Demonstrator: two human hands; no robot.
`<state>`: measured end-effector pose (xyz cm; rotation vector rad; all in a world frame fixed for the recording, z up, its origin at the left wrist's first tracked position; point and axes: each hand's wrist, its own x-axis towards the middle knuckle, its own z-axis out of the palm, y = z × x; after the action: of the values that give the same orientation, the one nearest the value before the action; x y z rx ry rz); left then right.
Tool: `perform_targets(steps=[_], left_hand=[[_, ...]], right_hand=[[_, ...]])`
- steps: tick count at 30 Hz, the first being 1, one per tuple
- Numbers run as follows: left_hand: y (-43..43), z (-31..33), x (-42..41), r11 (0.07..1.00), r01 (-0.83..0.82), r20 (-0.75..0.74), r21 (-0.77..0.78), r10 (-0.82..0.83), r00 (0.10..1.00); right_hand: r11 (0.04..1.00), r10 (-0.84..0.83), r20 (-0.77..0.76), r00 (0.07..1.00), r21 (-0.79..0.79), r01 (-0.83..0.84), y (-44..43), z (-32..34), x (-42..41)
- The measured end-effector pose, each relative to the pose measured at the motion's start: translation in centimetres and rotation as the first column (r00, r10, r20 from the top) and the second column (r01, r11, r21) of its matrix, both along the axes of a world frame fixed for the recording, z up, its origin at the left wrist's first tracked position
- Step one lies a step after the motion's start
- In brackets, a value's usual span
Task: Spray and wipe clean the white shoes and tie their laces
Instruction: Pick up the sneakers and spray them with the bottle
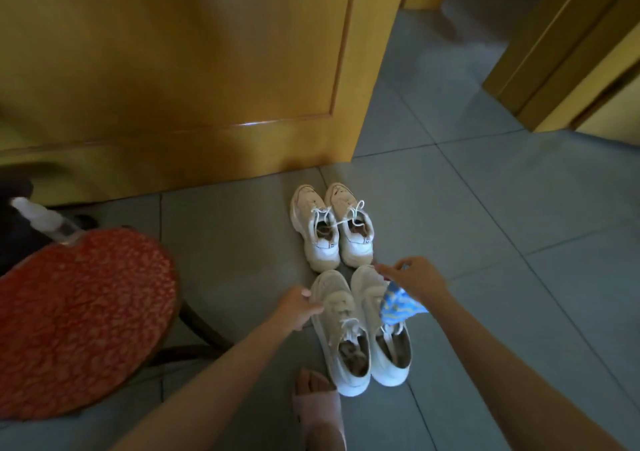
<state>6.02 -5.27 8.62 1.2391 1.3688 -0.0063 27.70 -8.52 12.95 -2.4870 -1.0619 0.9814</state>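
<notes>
Head view, looking down from where the person bends over: closest to them a foot in a pink slipper stands on the grey tiled floor, just beside the heel of the near pair of white shoes. That pair lies side by side, toes pointing away, and both hands are on it. The left hand has its fingers curled against the outer side of the left shoe, I'd say to steady it or to pick it up for wiping. The right hand hangs over the toe of the right shoe with a blue patterned cloth bunched under its palm, thumb and forefinger reaching forward; the cloth droops onto the shoe's tongue. These shoes look cream-white and a little dull, the laces loose across the tongues, though whether they are knotted I cannot tell. Just past them, nearly touching toe to heel, sits the far pair, also off-white, with one lace stretched across from one shoe to the other. Off to the left is a stool with a red mottled seat, kept within reach, and behind it what looks like a pale spray bottle, blurred. Furthest back stands a yellow wooden door.
</notes>
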Motion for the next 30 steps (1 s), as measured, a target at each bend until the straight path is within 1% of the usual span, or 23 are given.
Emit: perform_targets(steps=[3, 4, 7, 10, 13, 18, 21, 23, 27, 30], left_hand=[[-1.9, -3.4, 0.9, 0.997, -0.009, -0.025, -0.082, 0.007, 1.000], [-2.3, -4.2, 1.2, 0.996, -0.008, -0.019, -0.086, 0.006, 1.000], [-3.9, -5.4, 2.0, 0.997, -0.007, -0.007, -0.078, 0.007, 1.000], [-5.0, -7.5, 2.9, 0.997, -0.002, -0.014, -0.082, 0.001, 1.000], [-5.8, -9.3, 3.6, 0.998, -0.018, -0.015, -0.057, 0.017, 1.000], [-6.6, -11.3, 4.0, 0.996, -0.078, 0.013, 0.035, 0.077, 0.997], [-7.0, -11.8, 4.3, 0.993, -0.082, 0.001, 0.086, 0.082, 0.997], [-7.1, -12.1, 4.4, 0.991, -0.073, -0.024, 0.113, 0.076, 0.997], [-7.0, -12.8, 4.5, 0.991, -0.068, -0.053, 0.112, 0.075, 0.996], [-7.0, -12.9, 4.6, 0.991, -0.062, -0.062, 0.117, 0.070, 0.996]], right_hand=[[0.989, 0.053, 0.025, 0.998, -0.142, -0.049, -2.9, -3.1, 1.7], [0.982, 0.068, 0.032, 0.997, -0.181, -0.061, -3.6, -4.1, 2.0], [0.962, 0.070, 0.060, 0.996, -0.268, -0.051, -5.4, -6.4, 2.4], [0.915, 0.123, 0.095, 0.988, -0.395, -0.076, -6.5, -8.4, 2.8], [0.890, 0.141, 0.093, 0.986, -0.448, -0.085, -7.1, -10.0, 2.9], [0.893, 0.115, 0.054, 0.992, -0.443, -0.079, -7.7, -11.9, 2.4], [0.918, 0.125, 0.061, 0.990, -0.386, -0.092, -7.9, -12.5, 2.2], [0.939, 0.100, 0.066, 0.993, -0.337, -0.072, -8.0, -12.6, 2.1], [0.962, 0.042, 0.104, 0.994, -0.273, -0.013, -8.4, -12.9, 2.1], [0.971, 0.054, 0.114, 0.992, -0.239, -0.025, -8.4, -12.8, 2.1]])
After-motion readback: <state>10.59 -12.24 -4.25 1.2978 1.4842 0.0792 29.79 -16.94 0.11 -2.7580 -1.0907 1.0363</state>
